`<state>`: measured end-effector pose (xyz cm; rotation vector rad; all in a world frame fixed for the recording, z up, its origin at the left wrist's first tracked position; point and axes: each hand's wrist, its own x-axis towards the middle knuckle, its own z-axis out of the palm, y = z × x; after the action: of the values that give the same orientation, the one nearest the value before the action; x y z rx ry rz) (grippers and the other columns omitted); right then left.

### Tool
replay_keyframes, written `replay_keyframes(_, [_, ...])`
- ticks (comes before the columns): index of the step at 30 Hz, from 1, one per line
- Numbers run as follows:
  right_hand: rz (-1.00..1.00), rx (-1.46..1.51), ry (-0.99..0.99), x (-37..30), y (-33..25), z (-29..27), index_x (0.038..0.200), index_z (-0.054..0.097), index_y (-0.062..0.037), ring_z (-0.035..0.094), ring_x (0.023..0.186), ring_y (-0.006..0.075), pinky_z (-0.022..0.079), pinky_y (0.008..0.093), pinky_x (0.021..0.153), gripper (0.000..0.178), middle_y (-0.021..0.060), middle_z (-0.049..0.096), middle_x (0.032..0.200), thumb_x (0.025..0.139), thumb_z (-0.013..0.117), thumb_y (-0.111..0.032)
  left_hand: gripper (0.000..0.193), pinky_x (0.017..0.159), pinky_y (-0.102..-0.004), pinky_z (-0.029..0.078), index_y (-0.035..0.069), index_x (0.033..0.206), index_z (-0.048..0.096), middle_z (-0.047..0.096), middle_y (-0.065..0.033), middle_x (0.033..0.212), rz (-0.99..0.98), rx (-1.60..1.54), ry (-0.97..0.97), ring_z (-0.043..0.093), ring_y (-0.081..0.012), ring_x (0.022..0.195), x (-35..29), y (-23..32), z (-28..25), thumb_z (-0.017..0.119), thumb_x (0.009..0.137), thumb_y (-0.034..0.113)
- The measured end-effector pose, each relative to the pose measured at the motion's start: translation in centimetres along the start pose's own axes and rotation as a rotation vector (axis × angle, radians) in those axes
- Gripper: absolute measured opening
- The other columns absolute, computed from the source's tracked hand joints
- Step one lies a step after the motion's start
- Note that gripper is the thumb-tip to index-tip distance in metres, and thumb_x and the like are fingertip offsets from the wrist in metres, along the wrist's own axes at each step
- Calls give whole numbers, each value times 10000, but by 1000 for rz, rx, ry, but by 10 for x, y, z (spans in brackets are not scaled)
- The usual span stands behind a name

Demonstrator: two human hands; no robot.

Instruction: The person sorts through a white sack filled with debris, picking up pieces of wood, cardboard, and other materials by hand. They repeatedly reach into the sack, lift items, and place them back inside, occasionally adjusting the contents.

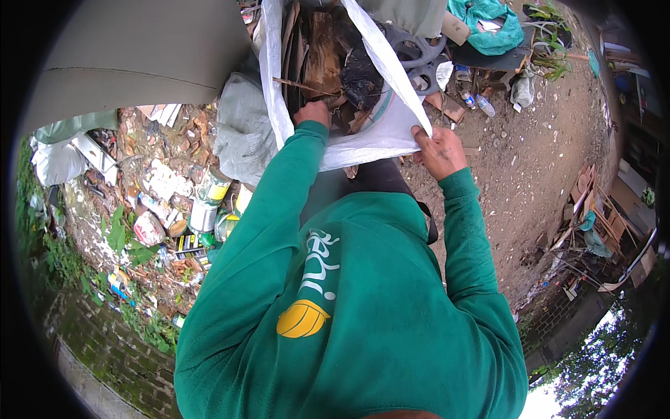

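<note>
A white woven sack stands open in front of me, its mouth spread wide. Inside it are brown pieces of wood or cardboard, a thin stick and a crumpled black plastic bag. My left hand reaches into the sack mouth near the stick, its fingers curled; the fingertips and anything in them are hidden. At the sack's right side, my right hand pinches the rim between thumb and fingers, pulling the edge taut.
Grey plastic wheel covers and a teal bag lie beyond the sack. Plastic bottles rest on the dirt to the right. Tins and litter cover the left ground, below a large grey panel. Scrap wood is piled far right.
</note>
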<state>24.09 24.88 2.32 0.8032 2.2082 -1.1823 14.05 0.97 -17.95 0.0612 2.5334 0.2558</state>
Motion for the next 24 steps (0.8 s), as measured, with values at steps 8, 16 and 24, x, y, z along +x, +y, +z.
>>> replay_keyframes(8, [-17, -58, 4, -7, 5, -9, 775, 693, 2, 678, 610, 233, 510, 373, 621, 453, 109, 655, 614, 956, 570, -394, 236, 851, -505, 566, 44, 917, 745, 724, -230, 982, -50, -30, 38, 706, -414, 950, 4, -15, -4, 616, 852, 231])
replay_keyframes(16, [-1, -76, -38, -4, 0, -21, 911, 700, 49, 623, 612, 131, 501, 296, 588, 413, 66, 646, 683, 971, 605, -348, 256, 867, -512, 558, 53, 981, 726, 720, -224, 1019, -53, -35, 16, 698, -410, 989, 2, -9, -4, 615, 879, 261])
replay_keyframes(24, [-19, 223, -11, 8, 3, -21, 928, 701, 77, 662, 632, 153, 526, 299, 600, 395, 100, 702, 735, 985, 576, -294, 334, 912, -496, 546, 79, 1114, 711, 708, -216, 1089, 74, -28, -227, 680, -409, 1036, -24, 26, -27, 718, 851, 286])
